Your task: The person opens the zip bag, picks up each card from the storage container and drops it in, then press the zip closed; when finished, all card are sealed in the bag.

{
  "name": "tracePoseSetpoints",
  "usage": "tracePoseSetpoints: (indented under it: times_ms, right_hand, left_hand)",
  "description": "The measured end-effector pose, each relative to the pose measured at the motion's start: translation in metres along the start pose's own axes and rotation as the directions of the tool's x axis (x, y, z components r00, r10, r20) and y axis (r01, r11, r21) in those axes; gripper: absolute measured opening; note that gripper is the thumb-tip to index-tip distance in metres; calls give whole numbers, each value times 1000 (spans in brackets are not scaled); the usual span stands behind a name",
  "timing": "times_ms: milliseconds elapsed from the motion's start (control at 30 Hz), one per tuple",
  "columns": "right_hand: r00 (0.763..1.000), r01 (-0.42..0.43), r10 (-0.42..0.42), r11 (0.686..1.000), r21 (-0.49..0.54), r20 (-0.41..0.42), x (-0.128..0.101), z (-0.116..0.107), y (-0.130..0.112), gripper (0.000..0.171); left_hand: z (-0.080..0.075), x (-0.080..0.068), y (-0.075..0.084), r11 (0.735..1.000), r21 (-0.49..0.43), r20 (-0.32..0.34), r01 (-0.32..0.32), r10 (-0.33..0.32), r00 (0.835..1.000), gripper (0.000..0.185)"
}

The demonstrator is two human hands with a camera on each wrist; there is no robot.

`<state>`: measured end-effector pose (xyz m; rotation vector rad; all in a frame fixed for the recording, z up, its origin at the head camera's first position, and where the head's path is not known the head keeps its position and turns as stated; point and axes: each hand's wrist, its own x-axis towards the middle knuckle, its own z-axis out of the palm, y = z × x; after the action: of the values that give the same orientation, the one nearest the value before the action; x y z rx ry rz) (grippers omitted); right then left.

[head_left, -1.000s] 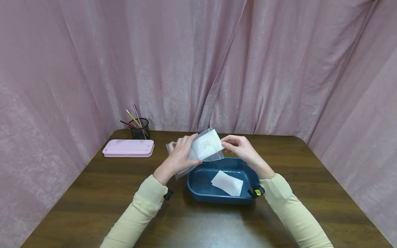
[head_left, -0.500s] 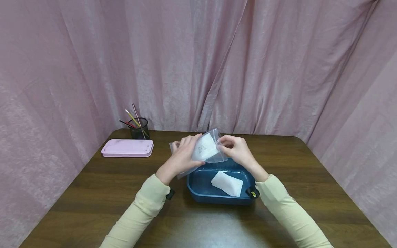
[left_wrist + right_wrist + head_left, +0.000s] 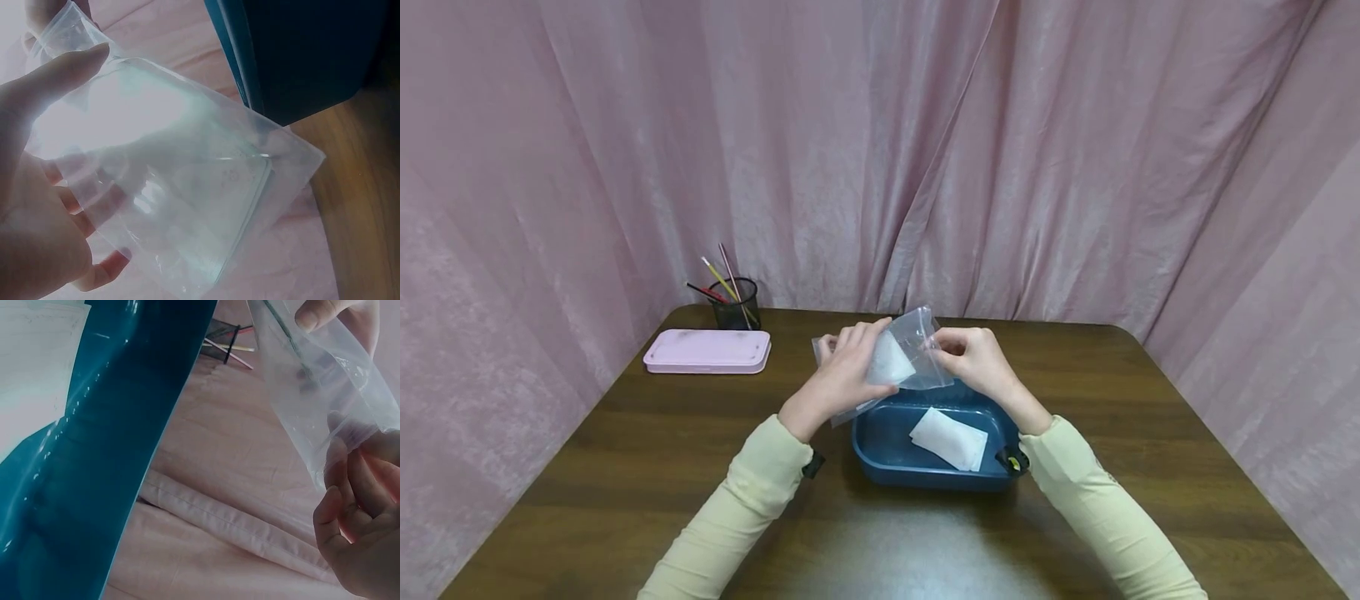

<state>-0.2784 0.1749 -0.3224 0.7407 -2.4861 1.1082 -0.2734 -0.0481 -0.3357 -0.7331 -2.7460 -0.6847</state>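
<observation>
Over the last second the white folded paper packet [image 3: 889, 362] has slid deeper into the clear plastic zip bag [image 3: 904, 360]: it stuck out toward the right end of the bag before, and now sits under the left hand [image 3: 842, 377], leaving the bag's right part see-through. The right hand [image 3: 976, 362] has drawn closer to the left hand and now pinches the bag's open edge. The printed mark on the packet seems hidden now, though blur makes that uncertain.
</observation>
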Motion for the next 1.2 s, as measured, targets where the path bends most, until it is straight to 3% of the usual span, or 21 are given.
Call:
tracePoseSetpoints:
  times_ms: [100,300,367,467,600,733,900,1000,1200]
  right_hand:
    - [1000,-13,13,1000,-5,-17,2,-3,1,10]
    - [991,-130,130,991,-25,-11,3,-15,7,11]
    - [985,-161,164,985,-63,53,4,-19,11,13]
    - [959,-144,177,977,-158,221,5,-22,16,14]
    - [894,-29,127,974,-225,431,8,-19,20,15]
    - [830,24,115,970,-241,545,8,-10,21,12]
    - [749,36,188,946,-322,635,10,8,20,17]
    - [699,51,242,922,-384,673,10,20,20,31]
    - [573,82,353,873,-480,740,8,36,21,59]
  left_hand:
    - [-1,0,0,1000,0,-8,12,-12,1000,96]
    - [-1,-2,-6,998,12,-2,60,-60,998,96]
    - [-1,-3,-8,998,14,-1,67,-67,998,96]
    - [-3,-4,-11,997,5,3,77,-77,997,96]
    - [-5,-5,-16,995,-7,18,102,-102,995,96]
    - [-5,-5,-20,993,-3,32,118,-117,993,96]
    - [-3,-7,-25,993,3,38,120,-120,992,96]
    - [-3,-8,-27,992,-5,48,126,-126,991,96]
    - [-4,-11,-28,991,-13,60,133,-132,989,96]
